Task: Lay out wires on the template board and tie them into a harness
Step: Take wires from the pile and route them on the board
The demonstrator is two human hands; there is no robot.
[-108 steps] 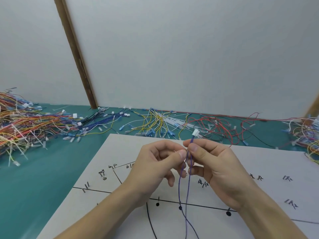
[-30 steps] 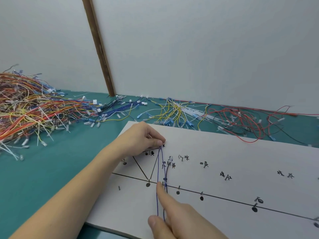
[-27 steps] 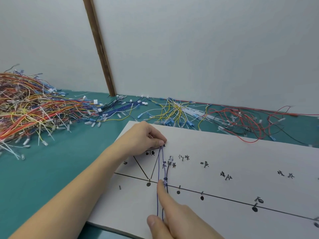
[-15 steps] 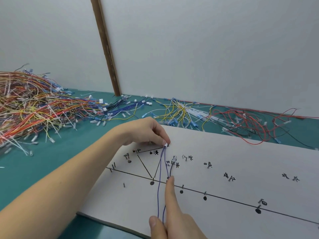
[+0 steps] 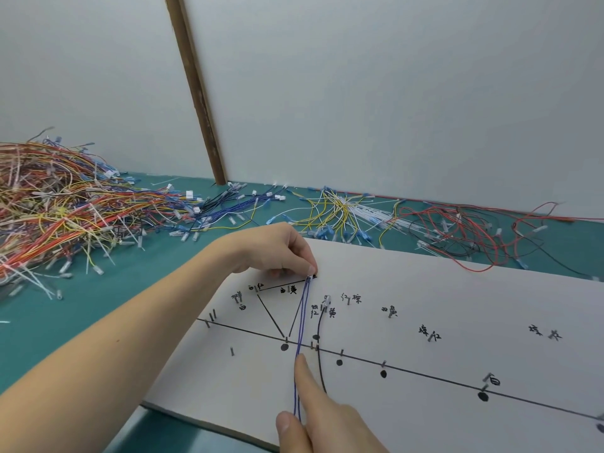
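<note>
**Pale walls, a teal surface, one wooden strip**

Two plain pale grey-white wall panels (image 5: 392, 93) fill the upper half of the view, unmarked and evenly lit, with no hard shadows. Where they meet, a narrow brown wooden strip (image 5: 196, 93) runs down, leaning to the right in this wide-angle view, and ends at the back edge of the surface. The surface (image 5: 39, 338) is covered in flat teal green and stretches from the left edge across to the right, meeting the wall panels in a straight seam. The light is soft and diffuse, a little cooler on the right panel than on the left. No window or lamp shows.
</note>
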